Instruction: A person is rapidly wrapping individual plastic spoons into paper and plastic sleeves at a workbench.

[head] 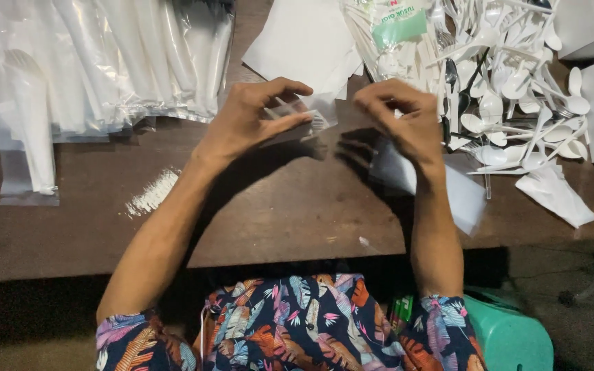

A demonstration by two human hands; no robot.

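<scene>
Our floral shirt [297, 323] sits closest. We pinch a clear cutlery sleeve [304, 118] in our left hand [256, 117], fingers closed. Right hand [403, 117] curls shut on a white napkin [397, 168] beside the loose plastic spoons [510, 89].

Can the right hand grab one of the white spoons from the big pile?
Probably yes. The right hand hovers right beside the pile of white spoons with nothing between them, though its fingers already pinch a white napkin.
</scene>
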